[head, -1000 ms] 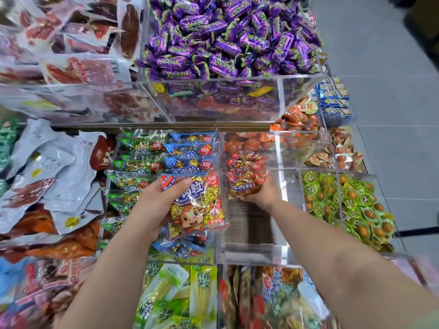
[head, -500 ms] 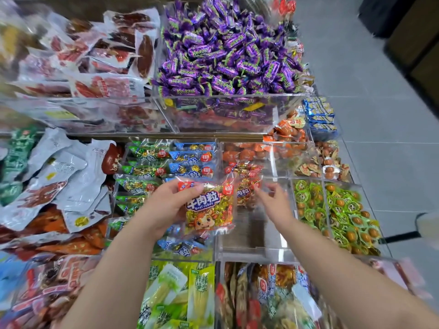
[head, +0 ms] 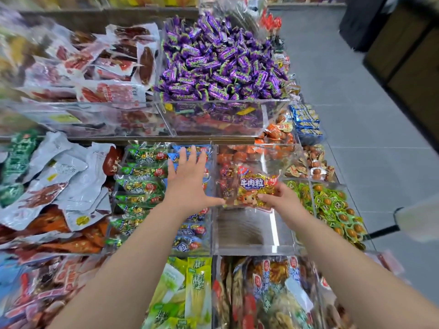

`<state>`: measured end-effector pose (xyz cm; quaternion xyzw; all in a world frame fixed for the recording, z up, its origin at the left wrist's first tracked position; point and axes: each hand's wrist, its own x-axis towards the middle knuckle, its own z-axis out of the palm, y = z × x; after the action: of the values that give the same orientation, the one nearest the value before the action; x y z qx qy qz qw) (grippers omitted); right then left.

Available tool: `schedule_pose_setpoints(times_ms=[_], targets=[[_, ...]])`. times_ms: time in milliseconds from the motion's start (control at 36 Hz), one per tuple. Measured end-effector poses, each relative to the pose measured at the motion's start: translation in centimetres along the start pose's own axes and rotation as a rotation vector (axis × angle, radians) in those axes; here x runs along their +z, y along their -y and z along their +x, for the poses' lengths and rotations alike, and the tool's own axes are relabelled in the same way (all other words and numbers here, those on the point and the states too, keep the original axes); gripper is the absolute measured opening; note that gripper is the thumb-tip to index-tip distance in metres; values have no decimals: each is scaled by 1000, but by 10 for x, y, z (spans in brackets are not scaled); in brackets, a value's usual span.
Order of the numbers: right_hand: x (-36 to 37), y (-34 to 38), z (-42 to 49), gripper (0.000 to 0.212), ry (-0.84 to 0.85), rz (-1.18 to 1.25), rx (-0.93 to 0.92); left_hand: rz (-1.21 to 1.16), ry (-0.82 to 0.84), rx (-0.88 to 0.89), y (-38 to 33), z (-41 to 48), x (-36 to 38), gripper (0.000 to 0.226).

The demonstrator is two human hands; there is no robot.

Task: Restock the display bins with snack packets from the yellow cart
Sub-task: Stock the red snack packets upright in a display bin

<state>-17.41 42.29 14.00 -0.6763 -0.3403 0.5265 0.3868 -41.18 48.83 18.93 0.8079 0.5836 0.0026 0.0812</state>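
A red and gold beef-cube snack packet stands on edge in a clear acrylic bin, leaning on several like packets at the bin's back. My right hand grips the packet's lower right corner. My left hand is spread with straight fingers over the neighbouring bin of green and blue packets, its thumb reaching toward the packet's lower left edge. The front half of the clear bin shows bare wood. No yellow cart is in view.
Purple candies fill a raised bin behind. Meat packets lie at upper left, white pouches at left, green sweets at right. Grey floor runs along the right, with a white object on a dark bar at the edge.
The packet passed from my left hand to my right and moved right into the clear bin. My left hand let go and opened flat. The camera tilted up.
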Motion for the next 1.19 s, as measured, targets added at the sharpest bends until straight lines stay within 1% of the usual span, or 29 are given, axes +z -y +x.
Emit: schedule_pose_setpoints(times_ms=[56,111,222,361,389,417,472,500,528,556,583,611,667,806,861,944,1000,1028,1056,1139,1194], targets=[[3,-14,11,35,-17,-110,28,27,-51,-19,-2,7,12,131],[14,-28,24,41,-27,-153,73,39,-69,-51,-5,12,21,131],[41,-51,51,41,-75,-70,97,11,18,-140,-2,20,35,126],[61,-70,70,50,-88,-48,105,5,-17,-94,7,19,46,116],[63,-71,71,54,-120,-73,90,5,-20,-87,8,19,47,115],[64,-72,73,62,-183,-147,77,6,-19,-84,9,20,48,116],[66,-72,75,89,-285,-311,76,11,-8,-86,10,21,48,117],[66,-72,76,104,-282,-307,69,13,-1,-88,11,22,48,118],[67,-72,78,116,-247,-247,50,14,5,-89,11,23,48,118],[67,-73,80,122,-198,-167,23,17,8,-89,11,23,47,119],[66,-73,82,124,-153,-102,-8,21,8,-89,11,24,48,119],[66,-73,84,122,-126,-62,-35,28,7,-87,11,24,48,119],[66,-74,89,117,-119,-56,-66,37,3,-83,11,23,49,119],[71,-77,96,117,-86,-38,-59,47,-13,-81,12,23,51,119],[70,-79,95,120,-61,-29,-73,45,-9,-82,11,23,52,118],[63,-81,94,128,22,-44,-78,37,-1,-83,11,23,52,118],[55,-80,93,136,72,-14,-27,32,-5,-85,11,23,52,118],[52,-77,92,136,66,27,16,29,-8,-85,11,22,52,118],[50,-73,91,132,36,74,58,26,-13,-84,12,22,52,117],[51,-60,92,100,-83,234,154,28,-20,-78,13,22,53,116],[52,-58,96,88,-96,420,199,25,-25,-73,13,22,54,116]])
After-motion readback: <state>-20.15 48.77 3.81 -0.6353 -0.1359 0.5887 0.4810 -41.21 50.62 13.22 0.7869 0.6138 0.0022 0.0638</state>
